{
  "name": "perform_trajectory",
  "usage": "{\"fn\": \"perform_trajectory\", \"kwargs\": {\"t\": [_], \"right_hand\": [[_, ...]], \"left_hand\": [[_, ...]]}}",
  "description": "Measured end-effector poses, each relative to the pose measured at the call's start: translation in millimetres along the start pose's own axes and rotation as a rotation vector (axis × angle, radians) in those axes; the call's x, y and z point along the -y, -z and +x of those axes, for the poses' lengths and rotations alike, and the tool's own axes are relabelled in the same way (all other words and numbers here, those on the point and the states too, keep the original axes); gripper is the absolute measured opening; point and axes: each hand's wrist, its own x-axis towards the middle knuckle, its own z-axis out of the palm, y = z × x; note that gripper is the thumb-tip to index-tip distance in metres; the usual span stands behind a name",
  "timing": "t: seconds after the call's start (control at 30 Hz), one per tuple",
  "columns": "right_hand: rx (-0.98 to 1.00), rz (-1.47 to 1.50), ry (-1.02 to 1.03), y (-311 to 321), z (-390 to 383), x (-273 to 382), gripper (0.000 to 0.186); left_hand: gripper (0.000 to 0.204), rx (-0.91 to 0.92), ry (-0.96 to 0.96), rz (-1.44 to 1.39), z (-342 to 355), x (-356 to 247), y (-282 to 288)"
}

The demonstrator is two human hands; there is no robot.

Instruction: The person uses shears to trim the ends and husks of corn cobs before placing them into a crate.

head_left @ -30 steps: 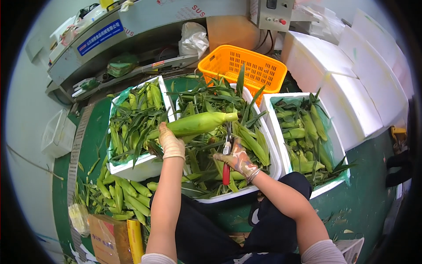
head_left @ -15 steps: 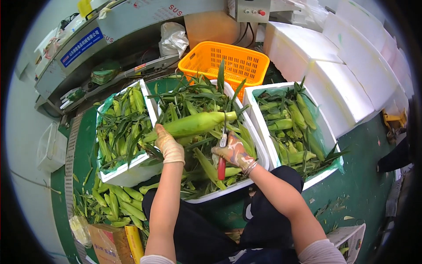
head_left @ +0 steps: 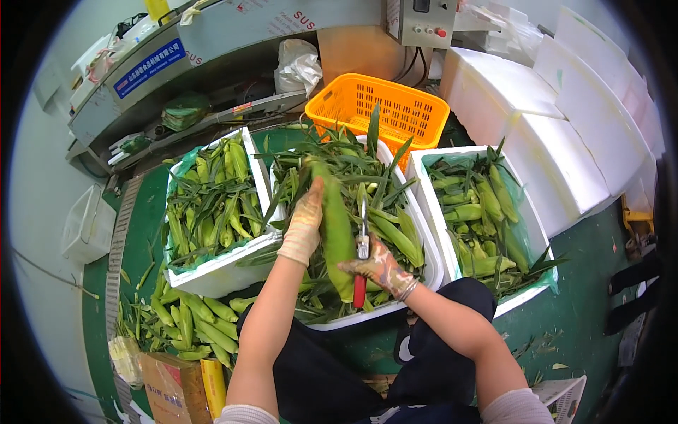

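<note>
My left hand (head_left: 305, 212), in a pale glove, grips a green ear of corn (head_left: 335, 247), held nearly upright and slightly blurred over the white middle bin (head_left: 430, 247). My right hand (head_left: 378, 268), in a camouflage-patterned glove, is closed on red-handled cutters (head_left: 360, 290), their metal blades pointing up just right of the ear. Beneath both hands lie loose leaves and more corn (head_left: 395, 233) in the bin.
Foam boxes of corn stand left (head_left: 212, 278) and right (head_left: 525, 298), an orange basket (head_left: 417, 106) behind. Corn (head_left: 198, 325) lies on the floor beside a cardboard box (head_left: 169, 389). White foam boxes (head_left: 537, 162) are stacked right. Another person's dark-clad legs (head_left: 628, 283) show at far right.
The ear has swung from horizontal to nearly upright, its pale stem end no longer visible at right. My left hand has moved up and right. The cutters stay in my right hand.
</note>
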Motion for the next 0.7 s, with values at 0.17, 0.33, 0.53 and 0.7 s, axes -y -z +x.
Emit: {"fn": "perform_trajectory", "kwargs": {"t": [0.17,0.33,0.53,0.7], "right_hand": [[-0.066,0.177,0.001,-4.2,-6.3,-4.9,0.067],[0.157,-0.391,-0.122,17.2,-4.4,7.3,0.094],[0.155,-0.171,-0.044,50.0,10.9,6.5,0.061],[0.509,-0.354,-0.074,69.3,4.0,44.0,0.043]], "left_hand": [[0.089,0.124,0.062,0.316,-32.1,3.7,-13.1],[0.083,0.167,-0.141,0.725,-20.9,15.6,15.3],[0.080,0.351,0.039,0.770,-44.1,-17.5,9.7],[0.078,0.581,0.303,0.492,-51.1,-36.7,25.8]]}}
